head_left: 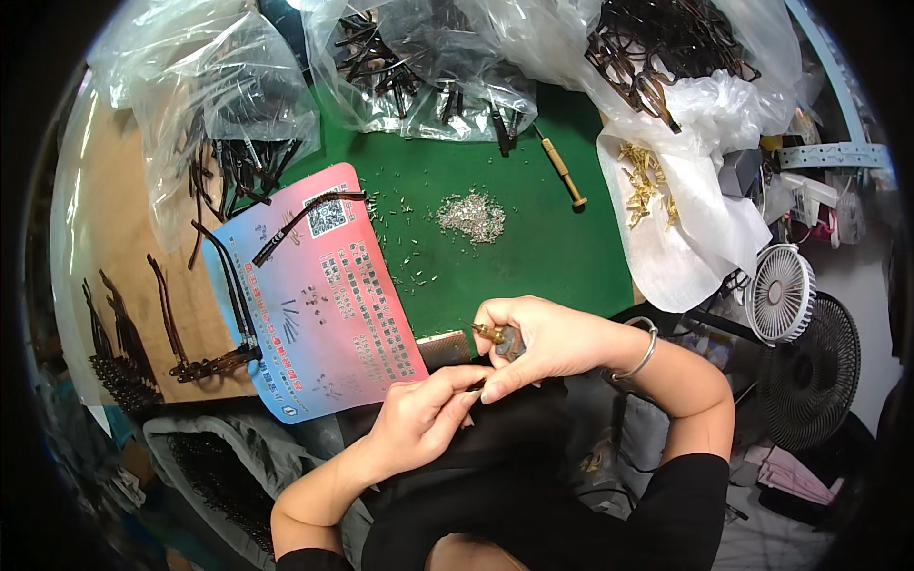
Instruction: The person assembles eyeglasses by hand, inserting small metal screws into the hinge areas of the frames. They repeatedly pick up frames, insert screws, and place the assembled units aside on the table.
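Observation:
My right hand (552,338) curls round a small screwdriver (495,333) with a brass end and a greyish body. The fingertips of my left hand (417,419) are pinched together and meet my right thumb at the table's near edge. What small dark thing they grip is mostly hidden. Beyond my hands, a heap of tiny silvery screws (473,217) lies on the green mat (533,262), with several strewn to its left. A second, brass-handled screwdriver (564,175) rests at the mat's far right. One dark glasses temple (295,228) lies across a blue-and-pink printed sheet (333,285).
Clear plastic bags (238,57) with dark glasses temples line the back. Brass parts (643,181) lie on white paper (666,266) at the right. More temples (228,285) and stacked frames (124,362) are at the left. Two fans, one white (781,293), one black (804,381), stand beyond my right arm.

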`<action>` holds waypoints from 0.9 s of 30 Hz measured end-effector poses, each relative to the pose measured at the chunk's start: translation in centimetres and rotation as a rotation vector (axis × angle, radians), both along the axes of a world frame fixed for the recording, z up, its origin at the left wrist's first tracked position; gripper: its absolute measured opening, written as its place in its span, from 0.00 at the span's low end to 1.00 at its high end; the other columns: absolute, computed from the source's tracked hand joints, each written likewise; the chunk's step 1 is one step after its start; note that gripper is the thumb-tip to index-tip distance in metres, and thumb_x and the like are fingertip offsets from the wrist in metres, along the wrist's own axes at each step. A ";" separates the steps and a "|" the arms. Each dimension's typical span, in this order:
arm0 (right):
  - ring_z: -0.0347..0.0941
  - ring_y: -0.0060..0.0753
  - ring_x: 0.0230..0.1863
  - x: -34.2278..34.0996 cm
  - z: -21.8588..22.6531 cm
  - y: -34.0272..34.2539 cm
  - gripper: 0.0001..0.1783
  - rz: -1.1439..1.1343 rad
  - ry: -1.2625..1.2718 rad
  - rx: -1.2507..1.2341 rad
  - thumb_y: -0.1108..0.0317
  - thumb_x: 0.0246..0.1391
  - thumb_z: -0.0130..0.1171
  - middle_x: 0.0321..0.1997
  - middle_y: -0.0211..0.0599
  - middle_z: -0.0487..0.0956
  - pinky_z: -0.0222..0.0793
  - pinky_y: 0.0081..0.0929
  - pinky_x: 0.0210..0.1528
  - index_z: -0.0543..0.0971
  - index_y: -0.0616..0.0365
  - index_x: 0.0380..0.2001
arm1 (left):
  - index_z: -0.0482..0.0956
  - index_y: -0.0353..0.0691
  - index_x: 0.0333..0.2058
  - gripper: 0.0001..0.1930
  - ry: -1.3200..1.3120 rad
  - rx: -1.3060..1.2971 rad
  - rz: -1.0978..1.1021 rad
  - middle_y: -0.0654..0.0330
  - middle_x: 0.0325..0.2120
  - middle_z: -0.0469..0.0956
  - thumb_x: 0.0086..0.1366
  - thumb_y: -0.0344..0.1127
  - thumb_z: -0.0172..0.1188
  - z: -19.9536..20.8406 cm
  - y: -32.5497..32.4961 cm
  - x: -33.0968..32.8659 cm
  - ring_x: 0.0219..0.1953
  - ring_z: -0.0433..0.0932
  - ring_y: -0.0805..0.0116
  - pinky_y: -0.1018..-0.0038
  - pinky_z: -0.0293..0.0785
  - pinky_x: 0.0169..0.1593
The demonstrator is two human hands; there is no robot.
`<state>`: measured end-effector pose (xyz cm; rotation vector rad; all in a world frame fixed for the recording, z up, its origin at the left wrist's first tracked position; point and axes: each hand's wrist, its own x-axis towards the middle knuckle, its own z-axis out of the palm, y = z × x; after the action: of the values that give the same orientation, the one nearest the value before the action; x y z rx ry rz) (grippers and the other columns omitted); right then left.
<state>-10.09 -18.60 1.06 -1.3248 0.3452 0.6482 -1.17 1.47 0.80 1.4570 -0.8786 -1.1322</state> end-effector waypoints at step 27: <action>0.71 0.30 0.21 -0.7 -1.4 1.2 0.25 -0.024 -0.498 -1.432 0.73 0.42 0.60 0.33 0.39 0.67 0.70 0.26 0.20 0.72 0.56 0.48 | 0.69 0.33 0.49 0.15 -0.087 0.145 0.244 0.58 0.30 0.78 0.63 0.22 0.47 -2.6 -1.4 2.0 0.20 0.74 0.79 0.81 0.73 0.25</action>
<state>-10.83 -17.42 -0.30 -2.7548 0.4172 -0.0901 0.84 0.05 -1.77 1.6928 -0.6668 -0.9713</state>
